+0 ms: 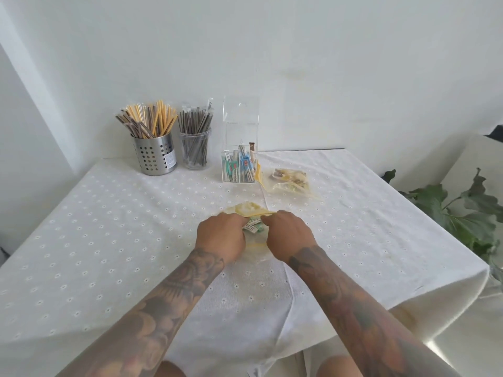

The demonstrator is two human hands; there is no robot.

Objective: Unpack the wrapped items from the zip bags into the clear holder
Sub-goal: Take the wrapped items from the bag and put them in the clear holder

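The table wears a white cloth, matt and woven, with little stitched flowers. At eleven o'clock the cup with holes is shiny metal. Beside it the see-through cup is smooth plastic. The clear holder at twelve is glossy hard plastic. The zip bags are thin, crinkly plastic.

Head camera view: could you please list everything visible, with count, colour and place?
Zip bag in hand: one, yellowish, table centre, wrapped items showing.
Second zip bag: one, yellowish, right of holder.
Clear holder: one, transparent, back centre, holding wrapped items.
Steel cup: one, silver, back left, yellow and brown straws.
Plastic cup: one, clear, beside steel cup, dark straws.
Tablecloth: one, white, dotted.
Plant: one, green, right edge.
Left hand: grips the bag.
Right hand: grips the bag.
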